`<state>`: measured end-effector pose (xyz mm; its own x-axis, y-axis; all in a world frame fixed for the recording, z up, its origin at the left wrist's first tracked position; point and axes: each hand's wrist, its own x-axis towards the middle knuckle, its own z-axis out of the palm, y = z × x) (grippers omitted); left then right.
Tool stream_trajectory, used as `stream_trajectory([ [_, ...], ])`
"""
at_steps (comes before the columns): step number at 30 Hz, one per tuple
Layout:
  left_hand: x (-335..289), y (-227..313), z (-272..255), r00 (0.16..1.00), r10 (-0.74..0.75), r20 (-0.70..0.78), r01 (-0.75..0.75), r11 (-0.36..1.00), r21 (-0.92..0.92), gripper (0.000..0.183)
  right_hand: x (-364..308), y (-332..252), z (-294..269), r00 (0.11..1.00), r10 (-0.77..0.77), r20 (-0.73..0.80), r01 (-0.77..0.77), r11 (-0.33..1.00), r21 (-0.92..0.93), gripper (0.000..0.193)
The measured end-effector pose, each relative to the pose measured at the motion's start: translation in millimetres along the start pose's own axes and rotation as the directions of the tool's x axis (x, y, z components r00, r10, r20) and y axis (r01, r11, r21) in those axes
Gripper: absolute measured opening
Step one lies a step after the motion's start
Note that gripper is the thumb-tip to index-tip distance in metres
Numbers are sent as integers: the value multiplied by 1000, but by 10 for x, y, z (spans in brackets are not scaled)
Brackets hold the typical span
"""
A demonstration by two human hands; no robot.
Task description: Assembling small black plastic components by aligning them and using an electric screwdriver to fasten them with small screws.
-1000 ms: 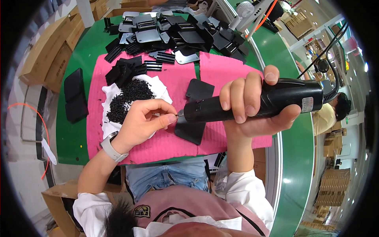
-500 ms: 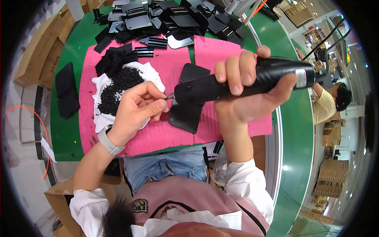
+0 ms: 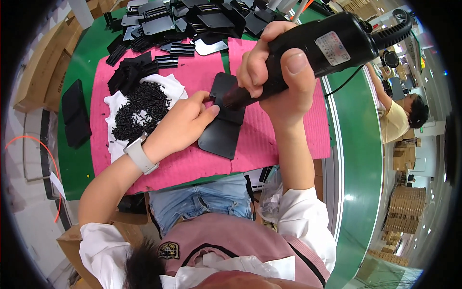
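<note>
workshop floor all around, and you're sitting at a green bench (image 3: 77, 166) with cardboard boxes (image 3: 41, 72) stacked off its left edge. on the far left of the green sits a stack of flat black plates (image 3: 74, 113), well apart from your hands. next over, a pink foam mat (image 3: 284, 139) covers the middle of the bench, and on its left part lies a white cloth (image 3: 115, 144) with a heap of small black screws (image 3: 137, 111) piled on it. loose black clips (image 3: 126, 77) sit just above that cloth, and a big jumble of black and grey metal parts (image 3: 192, 19) runs along the back of the bench.

your left hand (image 3: 180, 126), white watch (image 3: 139, 154) on the wrist, lies on the mat just right of the screws. its fingers are curled in, thumb and fingertips pinched right at the top left edge of the black bracket (image 3: 221, 137), touching it. can't tell if there's a screw in that pinch, it's too small and hidden.

the bracket lies flat on the pink mat, between your two hands, tilted a bit.

your right hand (image 3: 274, 72) is wrapped tight round a black electric screwdriver (image 3: 327, 43), all fingers closed on the body, thumb up on the side. the tool slants down to the left and its tip meets the upper part of the bracket, right beside your left fingertips. its coiled cord (image 3: 397, 29) leads off to the upper right.

further right, past the bench edge, another person in a yellow top (image 3: 392, 123) sits, and stacks of cardboard (image 3: 404, 216) stand at the lower right.
</note>
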<state>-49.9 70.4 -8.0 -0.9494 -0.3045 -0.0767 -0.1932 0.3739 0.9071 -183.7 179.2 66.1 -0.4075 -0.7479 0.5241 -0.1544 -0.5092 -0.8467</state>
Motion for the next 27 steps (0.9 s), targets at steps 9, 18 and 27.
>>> stream_trajectory([
  [9,96,-63,69,998,-67,6,67,996,-57,24,40,33,121,995,40,87,-41,999,4,35],
  [18,91,-106,71,999,-45,2,45,998,-35,23,36,98,161,994,57,90,-56,998,-13,33],
  [27,104,-267,161,974,177,-141,-183,982,-34,22,26,63,222,965,-236,116,258,938,-230,30],
])
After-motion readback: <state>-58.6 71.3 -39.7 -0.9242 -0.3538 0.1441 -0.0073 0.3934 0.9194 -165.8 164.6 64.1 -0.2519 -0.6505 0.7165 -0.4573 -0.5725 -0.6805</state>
